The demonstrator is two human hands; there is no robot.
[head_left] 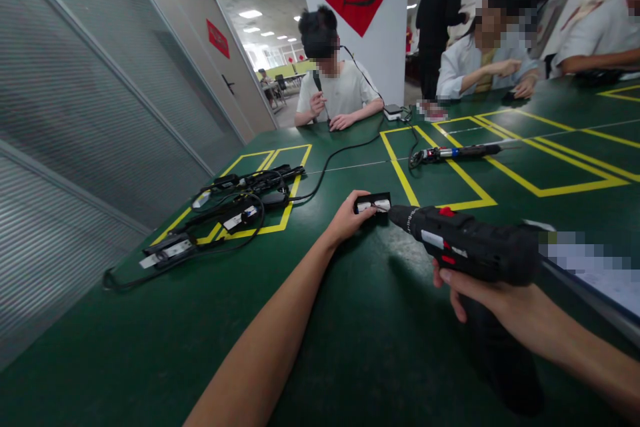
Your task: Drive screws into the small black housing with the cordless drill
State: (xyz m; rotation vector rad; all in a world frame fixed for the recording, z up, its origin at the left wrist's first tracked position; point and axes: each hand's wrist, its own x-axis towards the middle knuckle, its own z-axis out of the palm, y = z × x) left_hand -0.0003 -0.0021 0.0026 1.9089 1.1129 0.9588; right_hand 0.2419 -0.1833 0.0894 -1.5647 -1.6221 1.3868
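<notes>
On the green table (165,340), my left hand (350,219) grips the left side of a small black rectangular case with white labels (383,200). My right hand (493,293) is wrapped around the handle of a black cordless drill with red switches (475,243). The drill points left, its chuck close beside the case. A thin bit appears to reach over the white labels, but whether it touches them I cannot tell. My right palm and part of the handle are hidden from view.
Black power adapters with tangled cables (250,207) lie at the left within yellow tape lines. A slim electric screwdriver (460,152) lies further back. A flat, partly blurred item (595,273) is at the right edge. Across the table sits a person holding a tool (340,90).
</notes>
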